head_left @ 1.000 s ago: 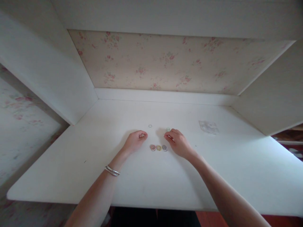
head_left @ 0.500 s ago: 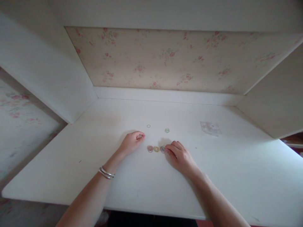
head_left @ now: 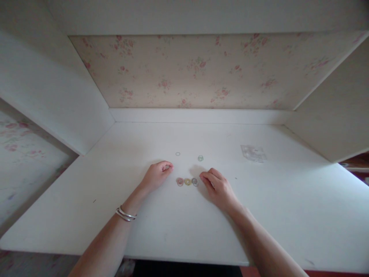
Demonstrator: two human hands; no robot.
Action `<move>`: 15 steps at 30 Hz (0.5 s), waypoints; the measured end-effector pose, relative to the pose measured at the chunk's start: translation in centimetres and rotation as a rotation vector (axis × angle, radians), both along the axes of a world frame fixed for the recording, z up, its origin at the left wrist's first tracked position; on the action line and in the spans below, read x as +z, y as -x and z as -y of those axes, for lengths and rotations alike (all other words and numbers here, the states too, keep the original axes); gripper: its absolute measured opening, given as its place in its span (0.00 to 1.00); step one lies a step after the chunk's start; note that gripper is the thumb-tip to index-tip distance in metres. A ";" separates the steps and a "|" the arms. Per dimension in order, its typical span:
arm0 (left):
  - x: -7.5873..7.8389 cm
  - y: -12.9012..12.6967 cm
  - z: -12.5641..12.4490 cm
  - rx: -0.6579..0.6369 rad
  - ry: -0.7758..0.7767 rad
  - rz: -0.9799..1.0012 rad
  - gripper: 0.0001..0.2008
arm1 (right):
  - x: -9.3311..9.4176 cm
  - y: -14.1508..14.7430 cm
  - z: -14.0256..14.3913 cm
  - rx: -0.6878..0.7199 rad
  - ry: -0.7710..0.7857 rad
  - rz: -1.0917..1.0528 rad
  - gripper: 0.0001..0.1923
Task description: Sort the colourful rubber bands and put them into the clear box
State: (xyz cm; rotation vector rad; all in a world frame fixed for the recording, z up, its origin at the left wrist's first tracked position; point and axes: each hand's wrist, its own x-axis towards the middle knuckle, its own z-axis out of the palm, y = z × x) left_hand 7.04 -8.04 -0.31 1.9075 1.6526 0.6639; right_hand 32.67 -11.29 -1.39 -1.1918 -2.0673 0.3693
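My left hand (head_left: pixel 158 172) rests on the white table with thumb and forefinger pinched; nothing shows between them. Just right of the bands, my right hand (head_left: pixel 216 185) is raised slightly, its fingertips together and no item visible in them. Between the hands, three little piles of thin rings that look like rubber bands lie in a row: a reddish pile (head_left: pixel 180 182), a yellow pile (head_left: pixel 187 181) and a grey pile (head_left: pixel 195 182). The grey pile is nearest my right fingertips, apart from them. Farther back are a single pale ring (head_left: pixel 178 154) and a green pile (head_left: pixel 200 158).
A clear plastic bag (head_left: pixel 253 153) lies at the right rear of the white table (head_left: pixel 161 227). A short dark strip (head_left: pixel 94 201) is on the left. White side panels and a floral-papered back wall (head_left: pixel 184 73) enclose the table's rear.
My right hand has lifted away from the grey pile, which now shows fully. My left hand keeps its pinch in the same place; the camera view has shifted slightly.
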 end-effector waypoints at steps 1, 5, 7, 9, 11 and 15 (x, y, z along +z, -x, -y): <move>0.0 0.0 0.0 -0.006 -0.005 -0.010 0.17 | 0.0 -0.1 -0.1 -0.041 0.006 -0.036 0.14; -0.2 -0.2 -0.2 -0.009 -0.049 -0.049 0.17 | 0.0 -0.3 -0.8 -0.174 0.073 -0.146 0.15; -0.3 -0.6 -0.7 0.007 -0.074 -0.060 0.17 | -0.2 -0.5 -1.3 -0.227 0.118 -0.191 0.15; -0.3 -1.2 -1.5 0.012 -0.103 -0.088 0.17 | -0.3 -0.6 -1.8 -0.284 0.167 -0.242 0.16; -0.3 -1.8 -2.5 0.017 -0.140 -0.148 0.17 | -0.4 -0.8 -2.3 -0.336 0.234 -0.295 0.17; -0.2 -2.8 -4.4 0.045 -0.175 -0.278 0.15 | -0.4 -1.2 -2.7 -0.382 0.328 -0.366 0.20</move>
